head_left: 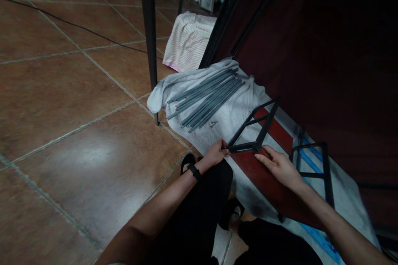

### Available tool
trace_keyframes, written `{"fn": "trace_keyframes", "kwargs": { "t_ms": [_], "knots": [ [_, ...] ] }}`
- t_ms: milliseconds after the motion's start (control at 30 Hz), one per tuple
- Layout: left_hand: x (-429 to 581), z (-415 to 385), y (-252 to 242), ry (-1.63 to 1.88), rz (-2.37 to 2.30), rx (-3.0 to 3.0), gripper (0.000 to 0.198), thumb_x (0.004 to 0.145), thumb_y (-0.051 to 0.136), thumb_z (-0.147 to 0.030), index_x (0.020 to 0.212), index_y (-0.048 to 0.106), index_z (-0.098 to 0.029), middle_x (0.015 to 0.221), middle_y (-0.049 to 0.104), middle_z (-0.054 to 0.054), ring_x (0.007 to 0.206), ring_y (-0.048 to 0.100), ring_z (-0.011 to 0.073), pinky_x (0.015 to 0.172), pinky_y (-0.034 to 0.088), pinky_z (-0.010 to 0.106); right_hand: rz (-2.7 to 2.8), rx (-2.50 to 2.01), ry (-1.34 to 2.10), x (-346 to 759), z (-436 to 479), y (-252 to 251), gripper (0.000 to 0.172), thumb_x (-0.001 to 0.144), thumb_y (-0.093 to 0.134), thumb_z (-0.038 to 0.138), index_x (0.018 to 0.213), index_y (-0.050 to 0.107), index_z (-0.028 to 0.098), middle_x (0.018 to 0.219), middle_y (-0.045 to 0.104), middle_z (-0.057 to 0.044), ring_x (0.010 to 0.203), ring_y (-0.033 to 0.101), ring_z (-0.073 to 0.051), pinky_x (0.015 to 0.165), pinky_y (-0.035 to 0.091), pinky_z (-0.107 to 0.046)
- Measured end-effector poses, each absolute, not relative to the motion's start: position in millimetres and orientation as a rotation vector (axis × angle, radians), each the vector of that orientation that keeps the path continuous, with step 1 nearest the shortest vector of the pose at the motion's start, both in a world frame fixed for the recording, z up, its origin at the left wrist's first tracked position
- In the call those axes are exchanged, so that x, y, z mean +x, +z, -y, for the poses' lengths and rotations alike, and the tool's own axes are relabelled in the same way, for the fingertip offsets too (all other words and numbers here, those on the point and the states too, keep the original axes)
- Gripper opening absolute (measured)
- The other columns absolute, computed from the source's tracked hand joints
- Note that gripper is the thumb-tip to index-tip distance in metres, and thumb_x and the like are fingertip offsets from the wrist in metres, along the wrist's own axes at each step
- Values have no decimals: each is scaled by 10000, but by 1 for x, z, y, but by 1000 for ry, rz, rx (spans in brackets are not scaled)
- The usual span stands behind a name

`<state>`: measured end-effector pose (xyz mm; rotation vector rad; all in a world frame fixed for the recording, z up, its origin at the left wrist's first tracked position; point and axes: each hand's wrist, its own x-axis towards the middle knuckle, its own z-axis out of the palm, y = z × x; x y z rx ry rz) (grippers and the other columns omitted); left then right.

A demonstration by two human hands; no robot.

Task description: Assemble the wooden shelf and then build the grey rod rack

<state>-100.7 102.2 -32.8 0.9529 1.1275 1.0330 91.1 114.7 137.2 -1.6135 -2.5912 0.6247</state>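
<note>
My left hand is closed around the near end of a black frame, gripping its lowest bar where it ends. My right hand lies open just to the right of it, palm down on a red board, its fingertips touching the same bar. The frame rises away from both hands, tilted, and the board sits under and inside it.

Frame and board rest on a grey cloth spread on the tiled floor. Beyond my left hand, farther up the cloth, a bundle of grey rods lies side by side, all pointing the same way. Between the rods and my left hand sits a small metal piece, too small to make out.

To the right of my right hand stands a second black frame over a blue strip. Well beyond the rods lies a striped cloth, and a dark leg stands on the floor to the left of the cloth. A black band circles my left wrist.
</note>
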Motion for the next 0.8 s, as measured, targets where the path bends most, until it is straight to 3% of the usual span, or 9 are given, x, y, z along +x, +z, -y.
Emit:
{"fn": "trace_keyframes", "kwargs": {
  "t_ms": [267, 433, 600, 800],
  "knots": [
    [-97, -98, -31, 1040, -1070, 833, 125, 841, 508, -90, 853, 447, -198, 721, 593, -12, 653, 598, 126, 669, 480, 252, 2614, -1580, 602, 94, -113, 136, 297, 925, 445, 509, 937, 585, 248, 717, 659, 4, 635, 626, -192, 556, 471, -277],
    [-102, -101, -28, 1001, -1190, 1092, 76, 876, 461, -133, 838, 475, -198, 728, 613, 11, 685, 575, 140, 691, 443, 249, 2593, -1626, 612, 93, -111, 135, 317, 929, 441, 522, 972, 588, 244, 728, 662, 3, 635, 623, -191, 577, 470, -284],
    [-94, -97, -25, 927, -1386, 1366, 148, 819, 552, -136, 943, 498, -195, 790, 617, 53, 710, 567, 188, 707, 420, 286, 2567, -1612, 633, 94, -110, 136, 323, 928, 443, 516, 985, 600, 239, 735, 665, 2, 619, 612, -184, 559, 456, -276],
    [-86, -95, -25, 935, -1493, 1359, 130, 895, 440, -142, 921, 562, -176, 765, 626, 84, 730, 583, 199, 732, 415, 293, 2543, -1583, 627, 92, -109, 135, 290, 935, 439, 474, 951, 601, 234, 748, 656, 4, 660, 612, -182, 620, 432, -280]
  ]
}}
